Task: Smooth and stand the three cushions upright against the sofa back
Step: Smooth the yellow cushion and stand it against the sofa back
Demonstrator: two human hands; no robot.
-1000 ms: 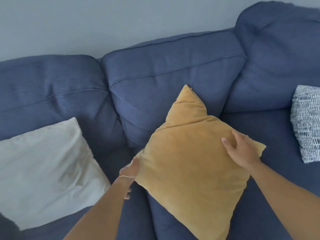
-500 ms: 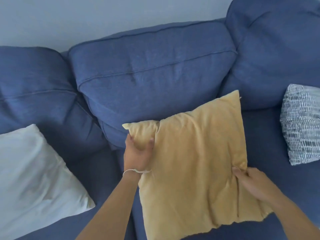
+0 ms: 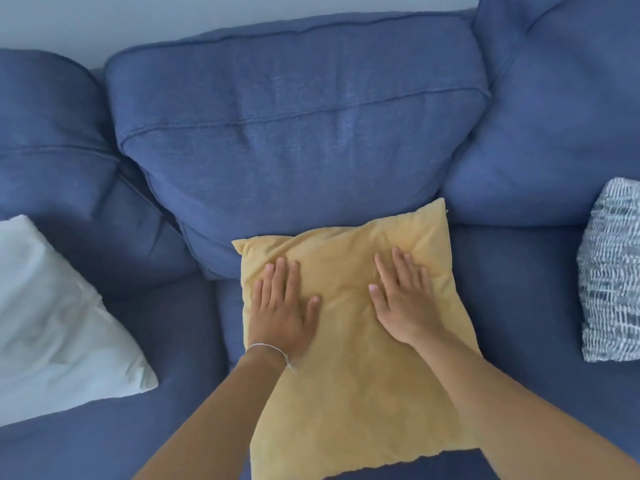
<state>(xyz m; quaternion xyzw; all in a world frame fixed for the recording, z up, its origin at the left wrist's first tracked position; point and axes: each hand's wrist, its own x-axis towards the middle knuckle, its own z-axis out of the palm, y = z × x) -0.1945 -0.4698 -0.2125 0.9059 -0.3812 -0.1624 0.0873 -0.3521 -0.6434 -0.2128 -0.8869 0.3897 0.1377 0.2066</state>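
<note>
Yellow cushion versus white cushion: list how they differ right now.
The yellow cushion lies mid-sofa with both hands pressed flat on it; the white cushion lies untouched at the left. The yellow cushion sits roughly square to the sofa back; the white cushion is turned cornerwise and partly cropped. Neither stands upright yet.

A blue fabric sofa [image 3: 519, 306] fills nearly the whole view. Three plump back cushions stand side by side: one at nine o'clock [image 3: 52, 140], a wide one at twelve o'clock [image 3: 298, 133] with a piped seam running across it, and one at two o'clock [image 3: 561, 116]. Above them, from ten to twelve o'clock, runs a strip of plain pale grey wall [image 3: 138, 19]. The light is soft and even.
</note>
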